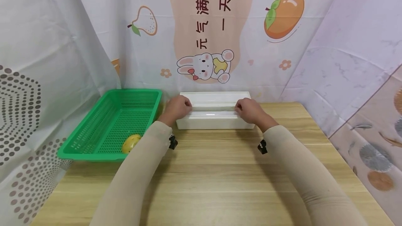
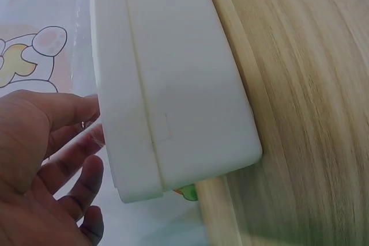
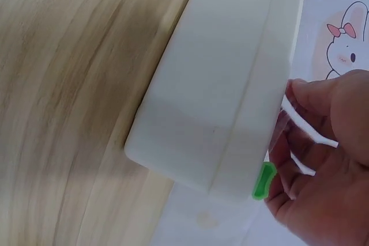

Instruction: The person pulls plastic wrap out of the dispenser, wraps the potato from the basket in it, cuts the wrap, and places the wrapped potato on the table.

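A long white cling film dispenser (image 1: 216, 122) lies crosswise at the back of the table, its upper white panel (image 1: 216, 97) raised behind the front part. Clear cling film (image 3: 281, 125) shows at its edge in the right wrist view, and a transparent strip runs up beside the box in the left wrist view. My left hand (image 1: 177, 108) pinches the film at the box's left end, thumb and index fingertips partly hidden behind the box. At the other end my right hand (image 1: 251, 110) pinches it too. A small green tab (image 3: 264, 181) sticks out by the right fingers.
Left of the dispenser stands a green plastic basket (image 1: 110, 157) with a yellow fruit (image 1: 131, 143) in its near right corner. A printed curtain (image 1: 150, 62) hangs right behind the dispenser. The wooden table (image 1: 213, 177) stretches toward me between my forearms.
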`<action>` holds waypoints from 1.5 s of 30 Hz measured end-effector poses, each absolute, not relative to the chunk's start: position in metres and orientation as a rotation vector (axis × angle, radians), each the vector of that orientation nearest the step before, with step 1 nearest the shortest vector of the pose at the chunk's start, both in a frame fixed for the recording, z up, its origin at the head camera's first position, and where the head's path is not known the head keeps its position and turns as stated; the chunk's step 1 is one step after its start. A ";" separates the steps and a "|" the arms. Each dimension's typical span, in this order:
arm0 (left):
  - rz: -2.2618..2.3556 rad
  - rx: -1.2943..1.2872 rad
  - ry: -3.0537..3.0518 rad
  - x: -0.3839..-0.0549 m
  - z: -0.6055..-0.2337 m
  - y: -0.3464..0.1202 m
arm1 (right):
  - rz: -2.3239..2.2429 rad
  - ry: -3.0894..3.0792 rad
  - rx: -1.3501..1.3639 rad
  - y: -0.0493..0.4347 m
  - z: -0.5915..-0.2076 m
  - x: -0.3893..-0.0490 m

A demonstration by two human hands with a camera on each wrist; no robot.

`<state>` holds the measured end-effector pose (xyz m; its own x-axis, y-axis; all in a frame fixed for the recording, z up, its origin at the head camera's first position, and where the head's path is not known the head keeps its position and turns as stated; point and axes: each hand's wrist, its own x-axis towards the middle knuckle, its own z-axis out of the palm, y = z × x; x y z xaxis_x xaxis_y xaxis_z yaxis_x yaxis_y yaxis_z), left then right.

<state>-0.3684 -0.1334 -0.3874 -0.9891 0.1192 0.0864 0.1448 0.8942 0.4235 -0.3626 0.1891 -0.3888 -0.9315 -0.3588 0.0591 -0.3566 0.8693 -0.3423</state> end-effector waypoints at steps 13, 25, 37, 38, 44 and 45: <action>-0.597 -0.203 -3.030 -0.371 -0.383 -0.147 | -0.575 3.026 -1.036 0.209 -0.397 -0.370; -0.675 -0.238 -3.059 -0.370 -0.373 -0.158 | -0.570 3.067 -0.908 0.223 -0.397 -0.376; -0.694 -0.236 -3.055 -0.372 -0.371 -0.158 | -0.634 3.179 -0.733 0.244 -0.395 -0.376; -0.693 -0.235 -3.051 -0.372 -0.370 -0.158 | -0.640 3.185 -0.728 0.245 -0.395 -0.376; -0.650 -0.227 -3.017 -0.371 -0.367 -0.159 | -0.656 3.193 -0.714 0.252 -0.390 -0.374; -0.638 -0.230 -3.010 -0.371 -0.367 -0.159 | -0.659 3.188 -0.716 0.253 -0.389 -0.374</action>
